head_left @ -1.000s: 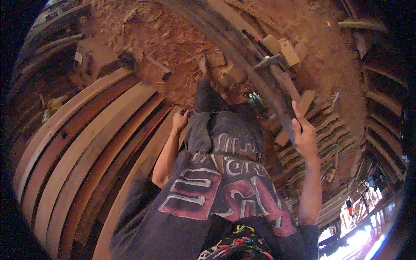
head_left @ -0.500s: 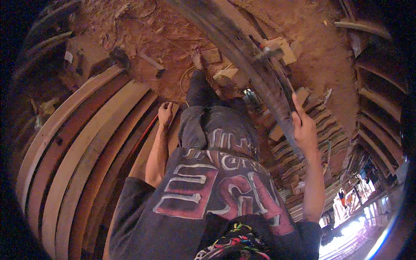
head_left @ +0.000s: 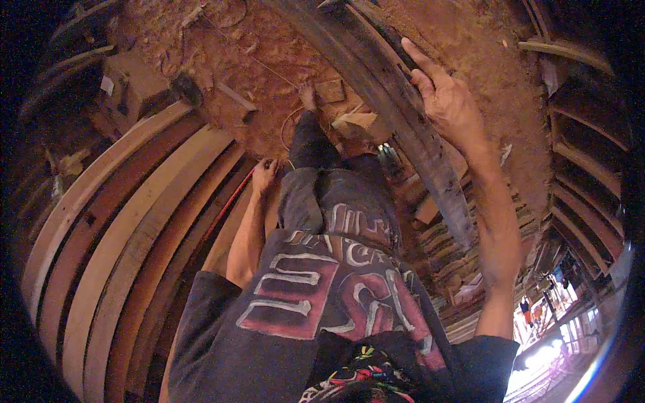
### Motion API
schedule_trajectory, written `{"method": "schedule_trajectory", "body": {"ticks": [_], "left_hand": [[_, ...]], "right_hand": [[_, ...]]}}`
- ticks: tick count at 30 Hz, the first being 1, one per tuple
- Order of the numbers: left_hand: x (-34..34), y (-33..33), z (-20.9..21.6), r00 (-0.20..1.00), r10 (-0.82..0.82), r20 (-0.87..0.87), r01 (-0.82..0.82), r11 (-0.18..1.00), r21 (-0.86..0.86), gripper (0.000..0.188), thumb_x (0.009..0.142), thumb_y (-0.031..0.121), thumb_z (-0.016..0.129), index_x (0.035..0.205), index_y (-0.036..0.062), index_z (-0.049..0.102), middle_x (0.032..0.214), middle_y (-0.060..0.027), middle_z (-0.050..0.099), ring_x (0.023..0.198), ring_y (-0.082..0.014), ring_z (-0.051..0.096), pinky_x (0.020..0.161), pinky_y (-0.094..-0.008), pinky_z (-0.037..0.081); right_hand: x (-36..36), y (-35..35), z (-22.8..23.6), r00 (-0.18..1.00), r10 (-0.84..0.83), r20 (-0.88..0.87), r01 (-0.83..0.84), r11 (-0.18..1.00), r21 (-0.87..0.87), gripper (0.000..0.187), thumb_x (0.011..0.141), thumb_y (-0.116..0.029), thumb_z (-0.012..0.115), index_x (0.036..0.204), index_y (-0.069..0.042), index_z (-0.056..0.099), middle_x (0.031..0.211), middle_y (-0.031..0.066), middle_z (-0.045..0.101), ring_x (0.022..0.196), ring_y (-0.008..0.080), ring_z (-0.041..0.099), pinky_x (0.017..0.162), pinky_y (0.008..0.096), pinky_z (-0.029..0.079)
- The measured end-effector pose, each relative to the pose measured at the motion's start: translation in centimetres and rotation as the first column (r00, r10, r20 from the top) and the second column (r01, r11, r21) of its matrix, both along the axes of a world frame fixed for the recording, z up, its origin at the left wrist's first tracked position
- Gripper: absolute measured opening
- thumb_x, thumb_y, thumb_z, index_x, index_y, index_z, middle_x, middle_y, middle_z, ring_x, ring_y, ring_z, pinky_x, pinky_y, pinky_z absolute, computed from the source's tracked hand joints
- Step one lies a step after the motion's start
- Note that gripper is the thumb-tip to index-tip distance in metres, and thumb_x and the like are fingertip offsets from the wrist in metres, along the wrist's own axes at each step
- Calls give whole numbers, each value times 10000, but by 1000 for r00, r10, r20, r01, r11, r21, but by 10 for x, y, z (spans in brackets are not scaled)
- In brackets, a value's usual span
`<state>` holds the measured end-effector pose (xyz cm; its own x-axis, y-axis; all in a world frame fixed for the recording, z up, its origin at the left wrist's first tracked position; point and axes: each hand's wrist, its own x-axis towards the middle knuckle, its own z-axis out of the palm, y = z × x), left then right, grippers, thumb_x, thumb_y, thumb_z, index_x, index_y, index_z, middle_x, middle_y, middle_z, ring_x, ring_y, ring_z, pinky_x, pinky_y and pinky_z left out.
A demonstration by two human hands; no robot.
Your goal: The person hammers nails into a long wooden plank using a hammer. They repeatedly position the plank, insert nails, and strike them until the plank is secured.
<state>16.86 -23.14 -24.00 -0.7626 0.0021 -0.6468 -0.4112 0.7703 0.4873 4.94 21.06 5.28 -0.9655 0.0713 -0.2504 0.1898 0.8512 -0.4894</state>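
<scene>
My right hand [head_left: 447, 101] grips the handle of a hammer, with the index finger stretched out along it. The handle [head_left: 386, 46] runs up along a long dark timber beam [head_left: 376, 80], and the hammer's head [head_left: 329, 4] is at the upper edge. At the ends of the curved planks, my left hand [head_left: 267, 173] has its fingers curled closed. A thin red strip [head_left: 232, 198] runs from these fingers down between the planks; whether they hold it cannot be made out.
Several curved wooden ribs [head_left: 101, 269] fill the left side, and more [head_left: 591, 171] line the right. Loose wood pieces [head_left: 235, 97] and a block [head_left: 356, 122] lie on the reddish-brown ground [head_left: 195, 107]. A bright opening with people [head_left: 537, 309] is far off at lower right.
My right hand has moved up and away along the beam with the hammer, whose head is now at the upper edge. My left hand has shifted slightly right.
</scene>
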Motion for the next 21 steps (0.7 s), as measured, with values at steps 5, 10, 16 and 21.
{"method": "schedule_trajectory", "body": {"ticks": [5,10,16,21], "left_hand": [[6,-33,-35,960,281,-5,-281,959,46,434,915,374,611,1051,-34,664,922,-222,694,904,-376,662,804,-416,497],[52,-22,-23,982,186,34,-184,981,-55,443,899,392,619,1053,-19,677,1001,-234,688,981,-381,651,848,-420,496],[75,-2,2,973,136,185,-128,990,-55,418,896,379,618,1049,-4,691,1044,-238,686,998,-376,654,859,-415,495],[30,-3,-4,998,31,63,-31,1000,3,434,892,378,632,1077,-12,679,1011,-246,690,974,-378,663,846,-406,497]], "right_hand": [[74,6,22,989,-74,126,80,996,-49,468,1010,-192,460,1472,-247,414,1161,263,614,996,477,608,869,486,488],[138,14,38,977,-119,176,130,990,-58,481,1014,-179,452,1488,-236,395,1117,275,623,1024,444,626,853,446,486],[40,-6,47,977,-38,208,41,999,-7,483,1002,-197,488,1469,-295,413,1035,288,633,914,502,603,784,497,500],[-52,-25,29,988,2,154,-13,997,72,471,1001,-235,482,1446,-375,419,1065,270,640,918,486,614,789,523,491]]}}
